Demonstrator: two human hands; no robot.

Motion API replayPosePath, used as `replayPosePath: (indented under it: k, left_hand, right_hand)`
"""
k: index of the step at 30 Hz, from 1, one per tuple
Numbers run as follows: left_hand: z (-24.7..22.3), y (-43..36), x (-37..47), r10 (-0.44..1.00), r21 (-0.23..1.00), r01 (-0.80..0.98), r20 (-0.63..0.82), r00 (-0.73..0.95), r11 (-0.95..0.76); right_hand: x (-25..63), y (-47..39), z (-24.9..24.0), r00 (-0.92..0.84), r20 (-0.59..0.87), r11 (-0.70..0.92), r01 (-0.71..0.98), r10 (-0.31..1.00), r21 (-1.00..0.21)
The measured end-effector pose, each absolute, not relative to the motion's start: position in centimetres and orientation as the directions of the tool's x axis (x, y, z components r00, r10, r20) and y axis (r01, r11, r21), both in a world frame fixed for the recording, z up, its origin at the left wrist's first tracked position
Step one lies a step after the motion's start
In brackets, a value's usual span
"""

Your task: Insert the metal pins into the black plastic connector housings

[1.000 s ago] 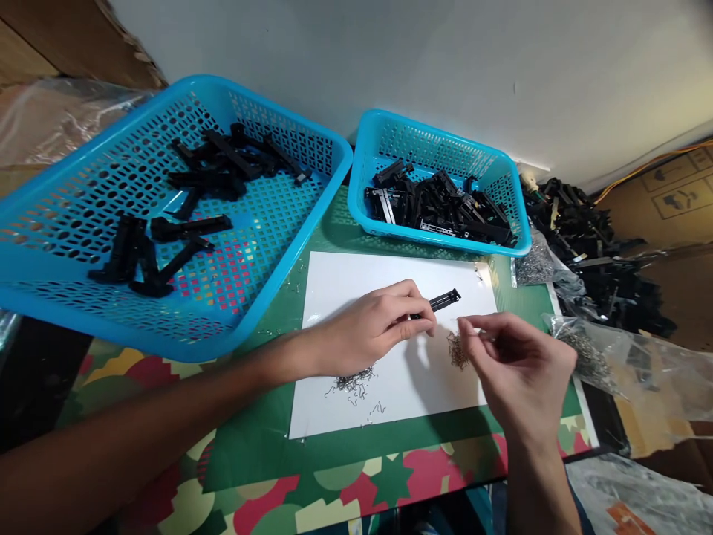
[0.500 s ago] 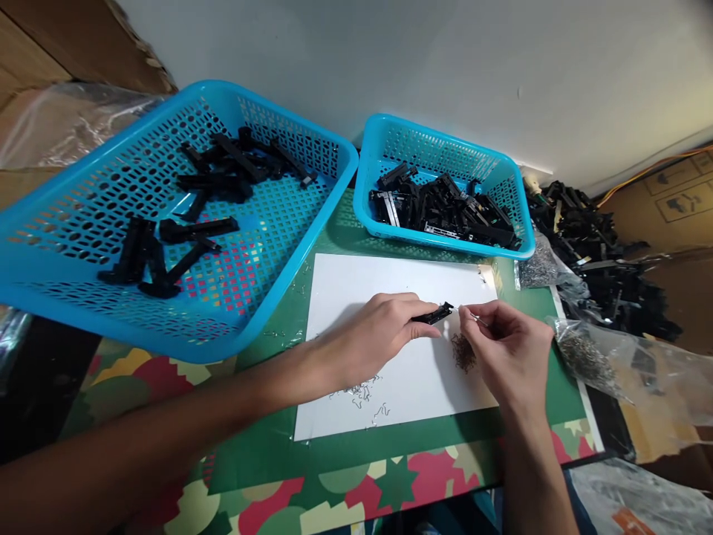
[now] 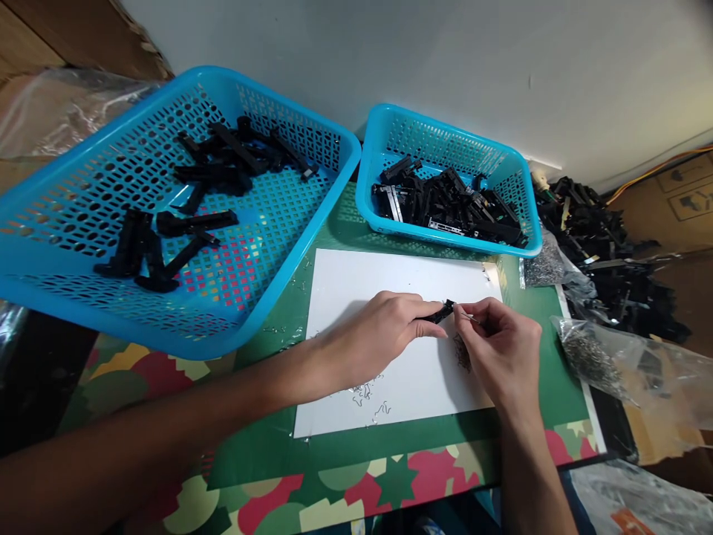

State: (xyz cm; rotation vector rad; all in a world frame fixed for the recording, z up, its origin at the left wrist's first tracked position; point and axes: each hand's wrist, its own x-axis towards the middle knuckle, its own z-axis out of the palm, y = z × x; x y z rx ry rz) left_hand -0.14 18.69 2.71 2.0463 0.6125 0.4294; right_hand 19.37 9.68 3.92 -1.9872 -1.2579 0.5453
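Between the thumb and fingers of my left hand (image 3: 384, 334) is a small black plastic part (image 3: 444, 312), its far end sticking out to the right. My right hand (image 3: 498, 342) pinches a thin metal tool (image 3: 471, 319), probably tweezers, with its fingertips right at the end of the black part; the tool's tip is hidden. Both hands are above a white sheet (image 3: 423, 416). Under my right hand lies a pile of small brownish springs or wire pieces (image 3: 462, 355). Bent silver wire clips (image 3: 363, 391) are scattered near my left forearm.
A large blue basket (image 3: 278, 297) with several black parts stands at left. A smaller blue basket (image 3: 445, 241), fuller of black parts, is behind the sheet. At right are plastic bags of small metal pieces (image 3: 587, 357) and a heap of black parts (image 3: 618, 275).
My right hand has moved slightly left, closer to the end of the black part. The left hand keeps its hold with little movement. The camera view has shifted a little.
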Motion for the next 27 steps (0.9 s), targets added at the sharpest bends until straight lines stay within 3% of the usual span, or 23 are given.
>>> replayPosePath:
  k: [5,14,18,22,27]
  left_hand:
    - [3.0,18.6,-0.1,0.587,0.866,0.262,0.045,0.808,-0.427]
    - [3.1,18.7,0.1,0.605,0.87,0.266,0.046,0.795,-0.416]
    - [3.0,18.7,0.2,0.607,0.872,0.254,0.061,0.792,-0.419]
    - [3.0,18.6,0.1,0.601,0.872,0.262,0.046,0.798,-0.414]
    - [3.2,18.5,0.1,0.592,0.862,0.273,0.039,0.805,-0.427]
  right_hand:
    - [19.4,9.7,4.0,0.382,0.04,-0.24,0.656,0.923,-0.716]
    - [20.5,9.7,6.3,0.298,-0.058,-0.26,0.703,0.953,-0.662]
    - [21.1,9.5,6.7,0.251,-0.008,-0.203,0.764,0.968,-0.613]
    - [21.3,9.6,6.6,0.277,0.067,-0.174,0.755,0.959,-0.632]
    - [20.8,9.9,6.1,0.287,0.007,-0.212,0.723,0.958,-0.658]
